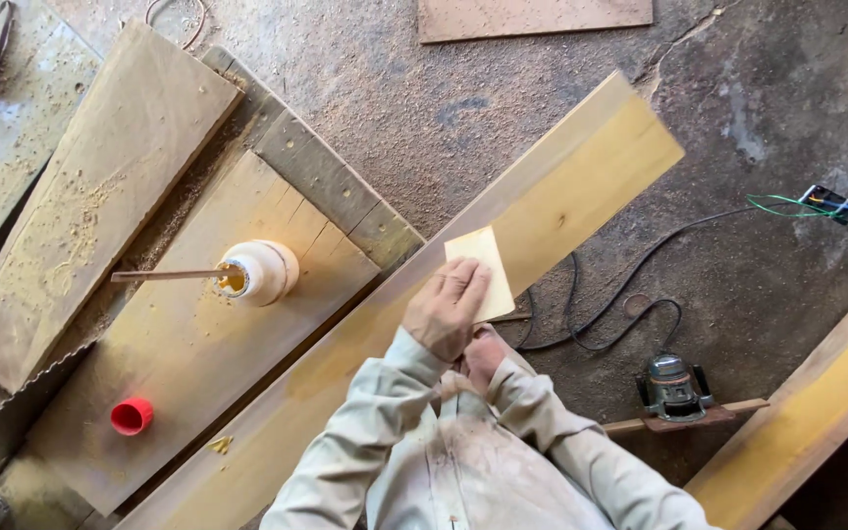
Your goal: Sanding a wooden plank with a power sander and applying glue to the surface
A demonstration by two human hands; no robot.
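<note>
While left hand (447,309) presses flat, fingers together, on pale square sandpaper sheet (483,267) atop long yellow-tinted wood plank (581,186), right hand (484,355) sits tucked below it, fingers can't tell. Looks like sanding/rubbing step, mid-plank; next stroke prob needs even pressure along grain. White glue bottle (265,271) w/ stick, red cap (132,416) lie well apart.

A pale cream sheet (483,270) lies under the left hand's (447,312) grip, on a yellow-tan plank (581,186); left of the grip, a white bottle (265,272) and red cap (132,416).
</note>
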